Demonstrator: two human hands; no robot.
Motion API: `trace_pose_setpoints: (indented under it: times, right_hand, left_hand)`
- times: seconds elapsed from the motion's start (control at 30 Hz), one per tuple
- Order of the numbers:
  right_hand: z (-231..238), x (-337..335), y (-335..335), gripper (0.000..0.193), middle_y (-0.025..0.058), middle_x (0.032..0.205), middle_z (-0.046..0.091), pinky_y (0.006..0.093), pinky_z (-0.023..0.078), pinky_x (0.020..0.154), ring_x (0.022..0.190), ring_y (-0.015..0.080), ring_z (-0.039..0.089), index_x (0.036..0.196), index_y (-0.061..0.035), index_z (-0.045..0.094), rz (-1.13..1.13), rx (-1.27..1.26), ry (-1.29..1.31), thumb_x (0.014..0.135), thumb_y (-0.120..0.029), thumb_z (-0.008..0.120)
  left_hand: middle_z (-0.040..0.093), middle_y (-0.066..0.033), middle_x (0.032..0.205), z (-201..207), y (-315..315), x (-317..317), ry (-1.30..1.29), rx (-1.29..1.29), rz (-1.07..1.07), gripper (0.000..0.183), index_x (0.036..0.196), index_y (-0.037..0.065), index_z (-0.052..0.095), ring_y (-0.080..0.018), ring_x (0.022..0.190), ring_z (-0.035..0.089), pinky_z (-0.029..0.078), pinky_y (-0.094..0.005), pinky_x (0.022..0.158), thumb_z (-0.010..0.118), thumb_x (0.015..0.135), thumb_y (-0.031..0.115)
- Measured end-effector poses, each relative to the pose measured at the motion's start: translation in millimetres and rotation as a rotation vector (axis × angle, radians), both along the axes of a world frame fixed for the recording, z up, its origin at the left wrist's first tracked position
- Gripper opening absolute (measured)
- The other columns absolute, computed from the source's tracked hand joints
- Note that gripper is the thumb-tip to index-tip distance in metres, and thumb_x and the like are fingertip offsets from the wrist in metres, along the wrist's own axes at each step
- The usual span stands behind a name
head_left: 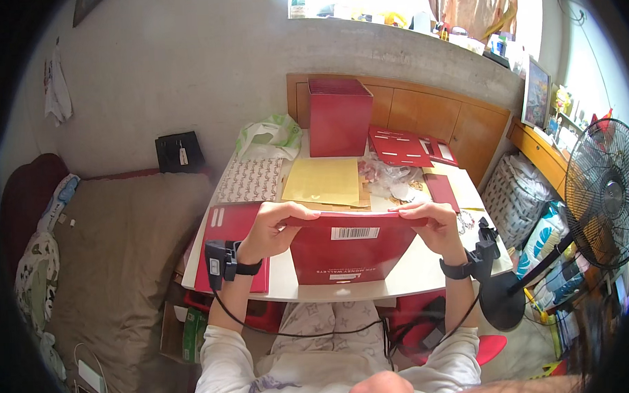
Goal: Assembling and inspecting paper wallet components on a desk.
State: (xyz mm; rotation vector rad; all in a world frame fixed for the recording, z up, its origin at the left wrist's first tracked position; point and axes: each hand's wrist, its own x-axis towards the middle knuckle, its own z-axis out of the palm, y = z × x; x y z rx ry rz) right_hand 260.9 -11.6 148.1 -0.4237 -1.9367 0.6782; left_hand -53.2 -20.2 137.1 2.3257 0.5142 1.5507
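Note:
Near the front edge of the white table (408,287), a red cardboard box (351,254) with a white barcode label stands upright in front of me. Its depth is hidden from this angle. My left hand (279,225) grips its top left corner, thumb along the upper edge. At the top right corner my right hand (430,223) pinches the same edge. Both hands are closed on it. Flat red cardboard (226,258) lies under and beside my left forearm. Just beyond the box is a yellow sheet (321,181).
A tall red box (339,119) stands at the table's far side, beside flat red card pieces (401,146) and clear plastic bags (395,180). A patterned sheet (250,180) and a green-white bag (269,136) lie left. A black fan (605,193) stands right, a bed (122,252) left.

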Motion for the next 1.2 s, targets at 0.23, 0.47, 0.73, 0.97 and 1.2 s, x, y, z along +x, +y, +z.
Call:
trace_pose_setpoints:
  times: [0.23, 0.47, 0.73, 0.97, 1.2]
  right_hand:
    - [5.0, -0.4, 3.4, 0.04, 0.0144, 0.102, 0.063, 0.0254, 0.05, 0.078, 0.093, 0.0199, 0.061, 0.098, 0.0001, 0.064, 0.0, 0.091, -0.069, 0.067, 0.021, 0.051]
    - [6.1, -2.0, 3.3, 0.038, 0.0141, 0.098, 0.064, 0.0265, 0.051, 0.075, 0.089, 0.0212, 0.063, 0.096, -0.0002, 0.065, 0.002, 0.148, -0.07, 0.067, 0.019, 0.05]
    - [-3.1, -23.9, 0.6, 0.035, 0.0136, 0.105, 0.059, 0.0264, 0.046, 0.084, 0.097, 0.0175, 0.058, 0.116, -0.0001, 0.051, -0.045, 0.025, 0.157, 0.082, 0.009, 0.051]
    - [-14.7, -40.1, -3.7, 0.034, 0.0134, 0.104, 0.059, 0.0255, 0.046, 0.081, 0.095, 0.014, 0.057, 0.122, -0.0014, 0.043, -0.075, -0.109, 0.435, 0.089, -0.007, 0.05]
    - [-13.1, -34.8, -6.4, 0.017, 0.0069, 0.089, 0.064, 0.019, 0.045, 0.072, 0.083, 0.0076, 0.058, 0.1, 0.0024, 0.058, -0.067, -0.301, 0.415, 0.089, -0.009, 0.054]
  left_hand:
    - [0.067, -0.0151, 0.088, 3.4, -1.2, 4.1, 0.014, 0.029, 0.009, 0.027, 0.091, 0.0, 0.064, -0.0242, 0.079, 0.066, 0.051, -0.0275, 0.07, 0.053, 0.068, -0.011]
    - [0.067, -0.0147, 0.087, 5.8, 0.8, 1.7, 0.039, 0.031, -0.016, 0.027, 0.092, 0.0, 0.065, -0.0244, 0.079, 0.066, 0.051, -0.0272, 0.069, 0.053, 0.071, -0.011]
    - [0.061, -0.0086, 0.094, -10.8, -4.6, 28.6, -0.294, -0.13, 0.05, 0.028, 0.116, 0.001, 0.049, -0.0123, 0.082, 0.058, 0.045, -0.0234, 0.073, 0.05, 0.088, 0.002]
    - [0.059, -0.007, 0.088, -9.9, -5.6, 37.3, -0.434, -0.083, 0.149, 0.027, 0.113, 0.003, 0.046, -0.0096, 0.079, 0.055, 0.043, -0.0216, 0.073, 0.054, 0.089, 0.012]
    - [0.061, -0.0031, 0.081, -8.1, -11.2, 39.7, -0.491, -0.27, 0.223, 0.015, 0.085, 0.0, 0.059, -0.0069, 0.076, 0.054, 0.043, -0.0212, 0.068, 0.062, 0.085, 0.014]
